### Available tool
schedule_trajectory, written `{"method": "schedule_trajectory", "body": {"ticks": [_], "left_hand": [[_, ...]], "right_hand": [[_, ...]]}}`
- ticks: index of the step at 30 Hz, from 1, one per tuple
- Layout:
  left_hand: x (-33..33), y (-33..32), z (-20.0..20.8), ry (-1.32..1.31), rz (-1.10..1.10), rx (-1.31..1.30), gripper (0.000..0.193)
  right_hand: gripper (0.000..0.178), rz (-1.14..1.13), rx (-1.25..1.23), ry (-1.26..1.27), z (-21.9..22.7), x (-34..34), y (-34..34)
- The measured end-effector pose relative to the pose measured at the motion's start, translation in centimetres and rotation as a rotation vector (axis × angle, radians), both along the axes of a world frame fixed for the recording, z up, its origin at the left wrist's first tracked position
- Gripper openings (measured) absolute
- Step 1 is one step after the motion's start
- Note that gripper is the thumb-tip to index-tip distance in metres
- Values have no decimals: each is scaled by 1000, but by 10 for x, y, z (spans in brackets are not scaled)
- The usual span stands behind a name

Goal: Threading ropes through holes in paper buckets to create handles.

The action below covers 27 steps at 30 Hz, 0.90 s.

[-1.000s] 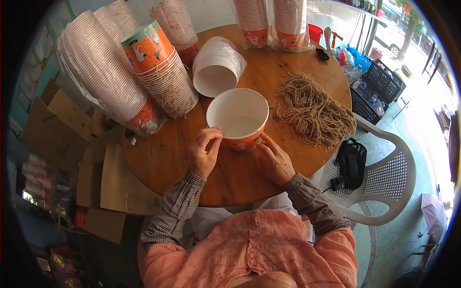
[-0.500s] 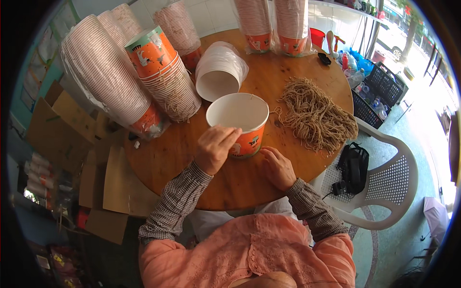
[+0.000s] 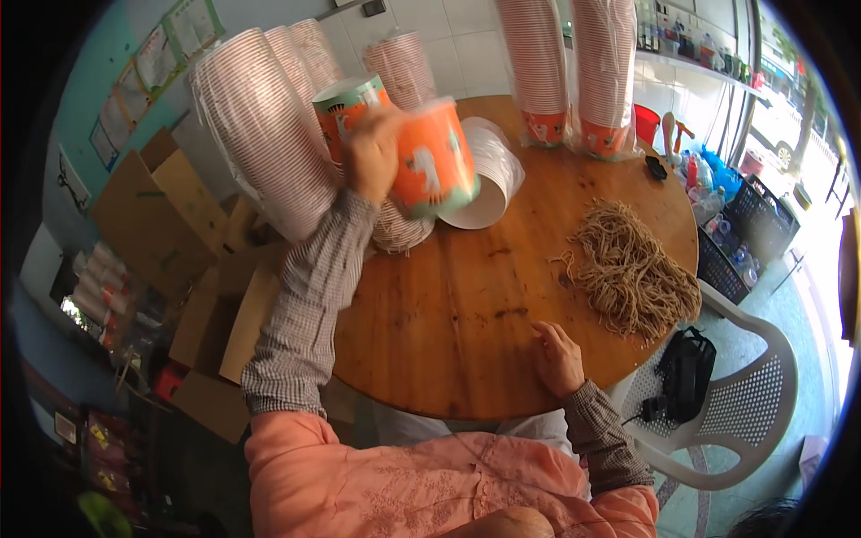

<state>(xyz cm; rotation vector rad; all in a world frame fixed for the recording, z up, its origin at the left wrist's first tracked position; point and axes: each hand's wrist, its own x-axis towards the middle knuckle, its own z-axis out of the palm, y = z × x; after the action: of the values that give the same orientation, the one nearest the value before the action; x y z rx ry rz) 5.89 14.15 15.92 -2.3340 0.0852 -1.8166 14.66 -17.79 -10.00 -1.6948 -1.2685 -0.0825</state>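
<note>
Cardboard bucket [image 3: 439,161], orange with a green base, hangs in the air at my left hand [image 3: 372,157], where half a second ago it stood upright on the wooden table [image 3: 439,314] before me. The hand has risen with it and holds it by the left side, though blur hides how the fingers grip. It tilts, and in view overlaps the upside-down bucket stack [image 3: 336,121]; I cannot tell whether they touch. My right hand [image 3: 558,359], just beside the base a moment ago, rests empty near the table's near edge, fingers loosely parted. So, as I judge it, one hand alone does the carrying now. White tubs [image 3: 489,197] lie sideways beyond, and tan strands [image 3: 632,269] sit tangled to my right.
</note>
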Motion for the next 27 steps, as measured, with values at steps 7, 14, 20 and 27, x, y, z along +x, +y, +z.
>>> {"method": "schedule_trajectory", "body": {"ticks": [7, 14, 20, 27], "left_hand": [[-1, 159, 76, -494, 355, -290, 10], [8, 200, 57, -178, 676, -332, 12], [-28, 224, 87, -136, 764, -454, 12], [-4, 207, 93, 122, 982, -426, 17]], "right_hand": [[17, 1, -18, -29, 3, -1, 1], [14, -16, -40, 32, 1, 2, 3], [14, 42, -21, 31, 1, 0, 7], [14, 32, -48, 8, -2, 5, 3]]}}
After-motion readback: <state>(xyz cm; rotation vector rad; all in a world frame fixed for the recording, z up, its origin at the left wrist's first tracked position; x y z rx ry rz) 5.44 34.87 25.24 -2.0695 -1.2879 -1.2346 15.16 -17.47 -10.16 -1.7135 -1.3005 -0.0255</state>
